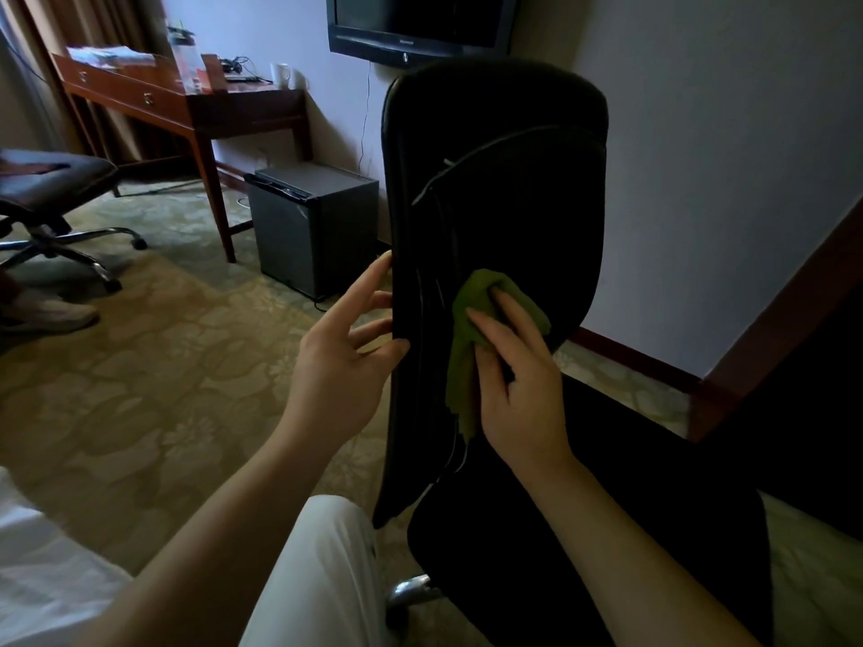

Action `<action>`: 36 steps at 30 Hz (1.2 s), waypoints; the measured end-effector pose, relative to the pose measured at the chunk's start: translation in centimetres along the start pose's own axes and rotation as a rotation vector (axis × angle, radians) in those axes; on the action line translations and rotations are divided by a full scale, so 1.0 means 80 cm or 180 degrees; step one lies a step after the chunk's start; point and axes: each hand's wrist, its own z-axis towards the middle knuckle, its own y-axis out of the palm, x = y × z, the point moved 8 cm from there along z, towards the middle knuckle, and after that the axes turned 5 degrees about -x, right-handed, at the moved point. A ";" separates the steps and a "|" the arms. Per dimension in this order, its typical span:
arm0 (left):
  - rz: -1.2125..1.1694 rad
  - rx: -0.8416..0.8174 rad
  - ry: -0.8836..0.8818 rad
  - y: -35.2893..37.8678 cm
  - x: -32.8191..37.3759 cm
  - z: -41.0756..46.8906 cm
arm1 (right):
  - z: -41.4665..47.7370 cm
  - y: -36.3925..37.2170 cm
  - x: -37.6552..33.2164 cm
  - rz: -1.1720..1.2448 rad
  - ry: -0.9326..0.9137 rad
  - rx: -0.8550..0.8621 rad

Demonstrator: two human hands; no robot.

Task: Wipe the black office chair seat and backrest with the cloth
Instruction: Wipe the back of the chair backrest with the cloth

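Note:
The black office chair stands right in front of me, its tall backrest [504,179] upright and its seat [630,530] dark below at the right. My right hand [518,385] presses a green cloth [471,329] flat against the lower middle of the backrest, and part of the cloth hangs down beside my palm. My left hand [345,352] rests with spread fingers on the backrest's left edge, steadying it.
A small black fridge [313,226] stands on the patterned carpet left of the chair, under a wooden desk [187,105]. A second office chair [56,193] is at far left. A wall TV [420,25] hangs above. My white-trousered leg [322,576] is below, and the chair's chrome base [411,590] shows beside it.

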 end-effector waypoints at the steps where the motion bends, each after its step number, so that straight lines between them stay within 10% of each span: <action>1: -0.0020 -0.0008 0.0003 0.000 0.000 0.000 | 0.005 -0.001 -0.004 -0.0013 0.0002 0.0006; 36: -0.0606 0.0030 -0.0038 0.000 -0.014 -0.005 | 0.022 -0.021 -0.007 0.0018 0.0095 -0.0239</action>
